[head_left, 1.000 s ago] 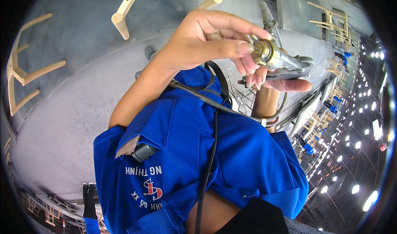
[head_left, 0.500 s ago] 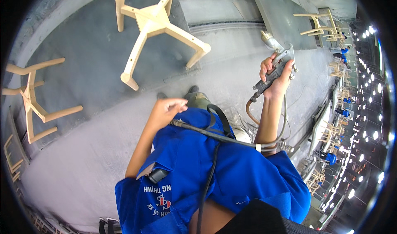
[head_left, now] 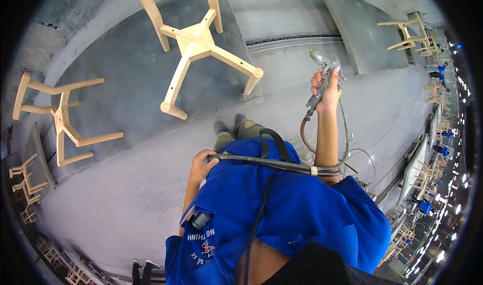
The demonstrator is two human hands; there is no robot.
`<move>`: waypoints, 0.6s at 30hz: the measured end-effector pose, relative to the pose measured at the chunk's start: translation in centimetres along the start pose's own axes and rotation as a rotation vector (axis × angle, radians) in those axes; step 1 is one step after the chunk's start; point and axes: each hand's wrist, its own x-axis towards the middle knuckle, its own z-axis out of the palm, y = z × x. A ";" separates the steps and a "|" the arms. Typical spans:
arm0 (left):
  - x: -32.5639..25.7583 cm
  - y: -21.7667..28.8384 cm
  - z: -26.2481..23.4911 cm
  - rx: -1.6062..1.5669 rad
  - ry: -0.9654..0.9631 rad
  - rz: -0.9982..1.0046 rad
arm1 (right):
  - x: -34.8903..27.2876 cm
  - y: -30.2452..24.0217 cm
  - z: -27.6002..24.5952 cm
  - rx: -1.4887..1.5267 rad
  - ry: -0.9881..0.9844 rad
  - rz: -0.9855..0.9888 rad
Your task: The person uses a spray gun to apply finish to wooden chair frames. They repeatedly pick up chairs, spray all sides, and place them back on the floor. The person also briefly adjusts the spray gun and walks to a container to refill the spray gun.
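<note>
My right hand (head_left: pixel 328 97) is raised and wrapped round a metal spray gun (head_left: pixel 328 66), its nozzle and silver cup end turned away from me. A hose runs down from the gun's handle beside my forearm. Across my blue-shirted front lies a bundle of dark hoses (head_left: pixel 271 162), bound with a pale band near my right elbow. Closed at the waist, my left hand (head_left: pixel 200 166) grips the left end of this hose bundle. Ahead of me, a bare wooden chair frame (head_left: pixel 196 42) stands with its legs spread, out of reach of both hands.
A dark grey flat slab (head_left: pixel 121 78) lies under the chair frame. Another wooden frame (head_left: pixel 103 137) is at the left. A second slab (head_left: pixel 370 43) and more chairs (head_left: pixel 410 38) are at the right. Co-workers (head_left: pixel 425 206) line the far right; a person's legs (head_left: pixel 146 272) show behind.
My left hand has come down onto the hose end, which it was only near before. The spray gun and right hand have shifted slightly left in view, as the whole view moved.
</note>
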 end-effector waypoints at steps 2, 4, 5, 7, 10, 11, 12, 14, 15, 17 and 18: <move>0.0 1.0 1.0 0.028 0.070 -0.029 | 1.1 0.5 -1.0 0.043 0.016 0.027; 0.3 2.1 2.0 -0.001 0.090 -0.042 | 2.0 0.9 -2.1 0.071 0.023 0.083; 0.3 2.6 2.4 -0.008 0.098 -0.065 | 2.3 1.1 -2.7 0.088 0.026 0.108; 0.3 3.6 3.5 -0.053 0.119 -0.051 | 3.1 1.7 -3.8 0.029 0.062 0.131; 1.1 5.0 4.7 -0.089 0.181 0.035 | 3.7 2.6 -5.4 0.032 0.072 0.147; 1.2 5.4 4.9 -0.099 0.208 0.075 | 3.8 2.9 -6.0 0.030 0.105 0.174; 1.2 5.9 5.0 -0.077 0.204 0.061 | 3.8 3.2 -6.4 0.028 0.122 0.195; 1.5 7.0 5.0 -0.039 0.217 0.059 | 4.2 3.7 -6.9 0.018 0.146 0.200; 1.5 7.5 5.2 -0.032 0.194 0.032 | 4.1 3.9 -7.2 0.009 0.157 0.191; 1.1 8.5 5.6 -0.015 0.173 0.028 | 3.7 4.3 -7.6 0.002 0.191 0.216; 1.0 9.0 5.9 -0.025 0.162 -0.017 | 3.7 4.4 -7.9 0.005 0.205 0.248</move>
